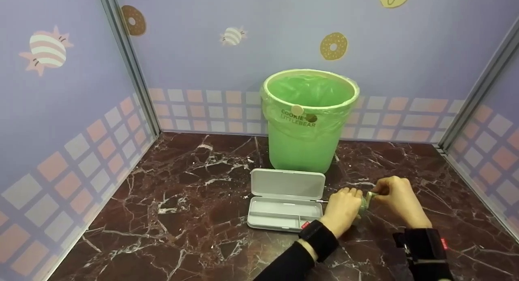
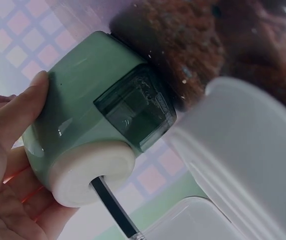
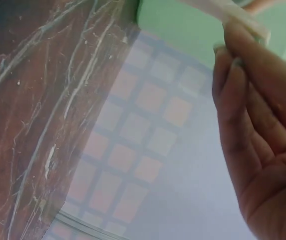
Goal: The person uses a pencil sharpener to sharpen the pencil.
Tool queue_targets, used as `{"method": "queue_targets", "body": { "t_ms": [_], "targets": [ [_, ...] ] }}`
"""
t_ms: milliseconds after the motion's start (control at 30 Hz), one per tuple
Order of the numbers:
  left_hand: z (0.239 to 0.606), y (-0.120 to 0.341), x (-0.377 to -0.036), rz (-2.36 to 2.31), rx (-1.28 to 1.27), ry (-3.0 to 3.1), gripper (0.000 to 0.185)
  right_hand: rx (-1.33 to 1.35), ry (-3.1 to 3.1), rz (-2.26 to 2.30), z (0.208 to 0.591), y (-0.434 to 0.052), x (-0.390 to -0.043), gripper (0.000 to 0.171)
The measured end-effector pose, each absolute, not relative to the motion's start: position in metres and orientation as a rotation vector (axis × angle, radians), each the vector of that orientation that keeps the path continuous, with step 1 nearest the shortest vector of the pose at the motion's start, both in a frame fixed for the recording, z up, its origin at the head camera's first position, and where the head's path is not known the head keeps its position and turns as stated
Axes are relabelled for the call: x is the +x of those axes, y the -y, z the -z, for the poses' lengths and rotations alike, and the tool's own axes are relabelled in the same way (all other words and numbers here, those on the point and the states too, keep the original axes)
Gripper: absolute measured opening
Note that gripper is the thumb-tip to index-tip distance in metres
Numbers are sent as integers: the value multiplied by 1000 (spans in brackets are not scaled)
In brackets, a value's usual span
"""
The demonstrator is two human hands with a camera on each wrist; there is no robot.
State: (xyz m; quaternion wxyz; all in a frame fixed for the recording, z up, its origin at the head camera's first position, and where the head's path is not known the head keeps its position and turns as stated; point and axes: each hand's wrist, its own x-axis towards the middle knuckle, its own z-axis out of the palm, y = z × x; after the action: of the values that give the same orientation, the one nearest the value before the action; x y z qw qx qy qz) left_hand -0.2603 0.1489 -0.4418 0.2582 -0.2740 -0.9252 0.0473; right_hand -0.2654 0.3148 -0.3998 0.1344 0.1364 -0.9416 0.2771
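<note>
A green crank pencil sharpener (image 2: 85, 82) with a cream front ring and a dark clear shavings window is gripped by my left hand (image 1: 342, 210), which covers most of it in the head view. A dark pencil (image 2: 113, 207) sticks out of the sharpener's front hole, pointing toward the case. On the sharpener's far side, my right hand (image 1: 399, 200) pinches the end of the pale crank handle (image 1: 369, 196) between thumb and fingers. Just left of my left hand lies an open white pencil case (image 1: 287, 185), its lid raised and its divided tray facing up.
Behind the case stands a green trash bin (image 1: 306, 145) with a clear liner folded over its rim. Patterned purple panels (image 1: 194, 62) enclose the dark red marble tabletop (image 1: 182, 232) at the back and both sides.
</note>
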Motion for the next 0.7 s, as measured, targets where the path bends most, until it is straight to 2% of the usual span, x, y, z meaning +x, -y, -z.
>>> {"method": "queue_targets", "body": {
  "t_ms": [400,700],
  "targets": [
    [442,-146,-261,-120,-746,2562,60,271,2670,-672,418,-303,-286,13],
    [444,-145,-263,-110,-761,2534,63,285,2711,-670,428,-306,-295,11]
  ]
}}
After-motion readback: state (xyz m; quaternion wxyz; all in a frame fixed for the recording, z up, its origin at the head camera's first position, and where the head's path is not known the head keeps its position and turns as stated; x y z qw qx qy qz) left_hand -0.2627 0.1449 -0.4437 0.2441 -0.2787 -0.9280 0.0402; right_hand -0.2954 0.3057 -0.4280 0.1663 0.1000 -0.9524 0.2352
